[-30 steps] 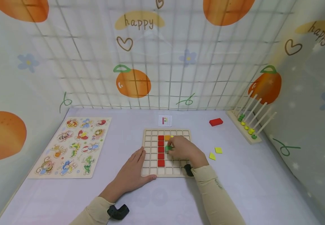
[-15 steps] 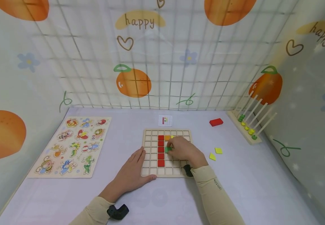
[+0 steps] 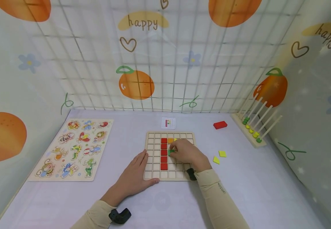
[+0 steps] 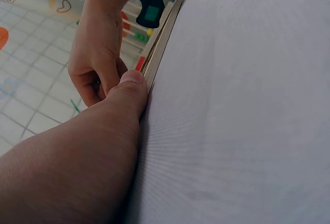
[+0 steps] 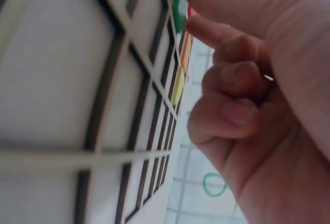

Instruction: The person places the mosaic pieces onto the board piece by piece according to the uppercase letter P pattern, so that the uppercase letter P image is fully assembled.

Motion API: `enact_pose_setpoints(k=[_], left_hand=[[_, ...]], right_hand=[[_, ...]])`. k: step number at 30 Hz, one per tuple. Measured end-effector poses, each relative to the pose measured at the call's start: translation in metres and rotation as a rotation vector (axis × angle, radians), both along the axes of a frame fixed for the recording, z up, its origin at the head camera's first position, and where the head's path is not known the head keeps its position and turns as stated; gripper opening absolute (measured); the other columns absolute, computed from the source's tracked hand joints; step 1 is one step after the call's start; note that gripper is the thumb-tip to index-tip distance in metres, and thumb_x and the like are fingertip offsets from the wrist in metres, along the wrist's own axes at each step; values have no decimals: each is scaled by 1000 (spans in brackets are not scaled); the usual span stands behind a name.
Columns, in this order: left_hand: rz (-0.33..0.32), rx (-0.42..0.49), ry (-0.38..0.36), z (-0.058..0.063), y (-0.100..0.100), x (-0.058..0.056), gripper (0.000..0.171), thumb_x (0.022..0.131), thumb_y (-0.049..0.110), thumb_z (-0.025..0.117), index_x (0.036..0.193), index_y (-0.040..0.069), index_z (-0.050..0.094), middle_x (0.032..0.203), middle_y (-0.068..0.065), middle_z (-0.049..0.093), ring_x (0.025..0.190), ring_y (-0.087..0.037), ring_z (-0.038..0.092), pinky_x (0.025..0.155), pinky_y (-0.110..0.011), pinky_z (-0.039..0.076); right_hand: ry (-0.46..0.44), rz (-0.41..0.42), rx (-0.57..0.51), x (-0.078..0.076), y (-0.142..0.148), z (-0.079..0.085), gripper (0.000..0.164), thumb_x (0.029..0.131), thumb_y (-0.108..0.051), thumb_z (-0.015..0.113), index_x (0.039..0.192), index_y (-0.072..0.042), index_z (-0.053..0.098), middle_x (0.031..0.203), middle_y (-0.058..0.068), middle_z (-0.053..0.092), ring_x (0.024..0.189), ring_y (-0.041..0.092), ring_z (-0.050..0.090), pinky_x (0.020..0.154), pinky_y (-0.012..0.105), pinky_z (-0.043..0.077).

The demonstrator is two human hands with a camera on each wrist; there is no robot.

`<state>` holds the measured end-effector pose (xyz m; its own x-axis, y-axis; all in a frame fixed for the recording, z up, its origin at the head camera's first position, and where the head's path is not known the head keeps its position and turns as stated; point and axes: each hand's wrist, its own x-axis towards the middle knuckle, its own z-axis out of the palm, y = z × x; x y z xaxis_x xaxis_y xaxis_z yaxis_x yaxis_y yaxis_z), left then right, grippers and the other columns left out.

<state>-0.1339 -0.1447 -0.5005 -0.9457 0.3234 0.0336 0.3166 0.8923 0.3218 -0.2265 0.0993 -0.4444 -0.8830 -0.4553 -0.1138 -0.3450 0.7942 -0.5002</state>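
Observation:
A wooden grid board [image 3: 156,167] lies on the table, with a column of red square tiles [image 3: 164,152] in its cells. To the right of the column's top sit an orange tile [image 3: 170,140] and a yellow tile [image 5: 178,85], the yellow one mostly hidden in the head view. My right hand [image 3: 186,152] pinches a green tile [image 5: 178,7] between thumb and index finger, at a cell right beside the red column. The other fingers are curled in. My left hand [image 3: 134,173] rests along the board's left edge, fingers extended, thumb [image 4: 133,77] at the front edge.
Behind the board lies a small pattern card [image 3: 168,123]. On the right are a red block [image 3: 220,125], two yellow pieces [image 3: 222,154] and a rack of upright pegs with beads [image 3: 249,130]. An insect picture puzzle board [image 3: 72,149] occupies the left side.
The green tile has come down slightly and lies flatter at its cell, still between the right thumb and index finger. The left hand has stayed in place.

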Motion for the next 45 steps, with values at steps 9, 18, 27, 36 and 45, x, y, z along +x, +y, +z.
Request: enact_pose_setpoints(k=[9, 18, 27, 36, 45], left_hand=[[6, -6, 2, -2, 1, -1, 121, 81, 85, 56, 162, 3, 22, 172, -11, 17, 157, -28, 23, 124, -45, 32], [6, -4, -10, 0, 1, 0, 119, 82, 83, 58, 162, 3, 22, 172, -11, 16, 158, -29, 22, 124, -46, 32], [6, -6, -7, -1, 1, -1, 120, 82, 84, 56, 163, 3, 21, 173, -10, 15, 158, -28, 21, 125, -46, 31], [12, 10, -21, -1, 2, 2, 119, 82, 82, 59, 163, 3, 20, 172, -11, 16, 158, -29, 21, 125, -47, 32], [13, 1, -17, 0, 2, 0, 119, 82, 82, 58, 163, 4, 20, 172, -11, 15, 158, -29, 21, 125, -47, 31]], right_hand=[[-12, -92, -83, -10, 38, 7, 27, 95, -24, 72, 118, -9, 73, 79, 2, 52, 78, 17, 48, 66, 30, 40], [-16, -188, -108, -10, 102, 20, 31, 97, -23, 68, 122, -4, 70, 75, 1, 40, 67, 15, 37, 64, 31, 35], [-32, -260, -93, -2, 162, 20, 28, 97, -21, 68, 121, -6, 70, 85, 3, 46, 77, 18, 44, 70, 32, 38], [-130, -203, -57, 10, 190, 15, 29, 94, -4, 62, 118, -14, 74, 82, 2, 44, 85, 20, 44, 70, 30, 37], [-262, -113, -74, 13, 181, 11, 33, 83, 1, 69, 111, -15, 79, 71, -2, 38, 69, 17, 41, 63, 29, 35]])
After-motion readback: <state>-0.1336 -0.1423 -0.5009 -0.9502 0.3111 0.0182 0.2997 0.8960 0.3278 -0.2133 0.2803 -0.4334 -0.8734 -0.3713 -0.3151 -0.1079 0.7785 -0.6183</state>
